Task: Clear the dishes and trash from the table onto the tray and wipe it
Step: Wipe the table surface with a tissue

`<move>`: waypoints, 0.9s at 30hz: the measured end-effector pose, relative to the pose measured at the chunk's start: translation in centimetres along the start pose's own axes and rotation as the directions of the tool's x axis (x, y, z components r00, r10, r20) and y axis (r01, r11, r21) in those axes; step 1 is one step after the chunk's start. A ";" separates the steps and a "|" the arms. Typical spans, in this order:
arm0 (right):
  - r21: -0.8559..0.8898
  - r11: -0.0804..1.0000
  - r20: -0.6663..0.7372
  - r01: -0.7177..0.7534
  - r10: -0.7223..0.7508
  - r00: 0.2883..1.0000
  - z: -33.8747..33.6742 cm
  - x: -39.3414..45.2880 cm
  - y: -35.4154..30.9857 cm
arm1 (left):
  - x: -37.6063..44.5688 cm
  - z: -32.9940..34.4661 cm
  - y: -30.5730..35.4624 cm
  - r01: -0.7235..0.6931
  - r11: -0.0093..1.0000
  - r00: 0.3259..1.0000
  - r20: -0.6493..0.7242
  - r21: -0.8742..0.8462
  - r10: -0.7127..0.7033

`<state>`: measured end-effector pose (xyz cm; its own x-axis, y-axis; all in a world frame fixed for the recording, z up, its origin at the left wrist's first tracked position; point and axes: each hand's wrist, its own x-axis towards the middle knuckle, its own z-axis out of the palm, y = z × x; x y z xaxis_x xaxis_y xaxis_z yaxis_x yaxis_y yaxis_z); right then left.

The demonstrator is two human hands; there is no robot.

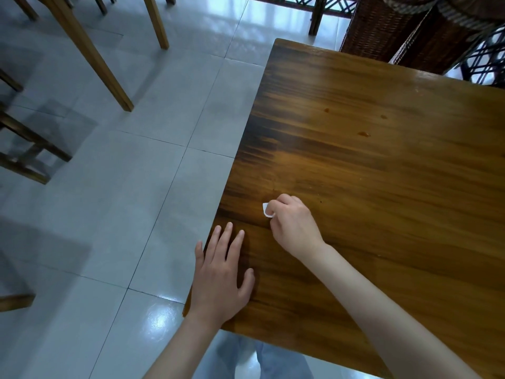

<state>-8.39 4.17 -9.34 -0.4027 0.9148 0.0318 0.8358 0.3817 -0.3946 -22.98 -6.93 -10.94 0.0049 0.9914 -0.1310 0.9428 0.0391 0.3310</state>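
Observation:
A glossy brown wooden table fills the right side of the view. My right hand pinches a small white scrap of paper near the table's left edge, fingers curled round it. My left hand lies flat with straight fingers on the table's near left corner, partly over the edge. A few small dark brown spots sit on the tabletop farther back. No tray or dishes are in view.
Grey tiled floor lies left of the table. Wooden table legs and chair frames stand at the upper left. Dark wicker furniture stands behind the table's far edge.

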 end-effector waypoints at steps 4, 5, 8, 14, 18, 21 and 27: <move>0.101 0.991 -0.133 -0.087 0.101 0.986 -2.0 0.2 1.3 | 0.6 -0.6 0.3 0.001 0.999 0.998 -0.065 -0.038 -0.003; 0.115 0.988 -0.163 -0.105 0.123 0.979 -2.6 0.3 2.1 | 1.1 -0.8 0.8 -0.010 0.999 0.996 -0.090 -0.050 0.005; 0.133 0.967 -0.228 -0.216 0.242 0.943 -4.7 0.9 5.0 | 4.0 -1.4 3.2 -0.077 0.995 0.988 -0.141 -0.056 0.069; 0.128 0.906 -0.297 -0.404 0.424 0.856 -7.2 0.3 12.3 | 10.7 0.3 9.6 -0.175 0.985 0.976 -0.128 0.006 0.174; 0.132 0.865 -0.302 -0.485 0.501 0.811 -8.6 -0.1 17.4 | 15.4 2.0 12.7 -0.179 0.983 0.976 -0.123 0.040 0.182; 0.132 0.867 -0.304 -0.481 0.497 0.812 -9.4 1.1 20.5 | 19.6 2.8 13.8 -0.126 0.990 0.979 -0.151 0.068 0.135; 0.131 0.907 -0.311 -0.401 0.422 0.852 -9.9 5.5 24.1 | 27.0 2.8 15.2 -0.115 0.983 0.965 -0.220 0.143 0.145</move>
<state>13.29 19.68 -9.56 0.1256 0.9812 0.1464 0.8705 -0.0382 -0.4908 -7.58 20.04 -12.08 0.0677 0.9895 0.1274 0.9738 -0.0933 0.2072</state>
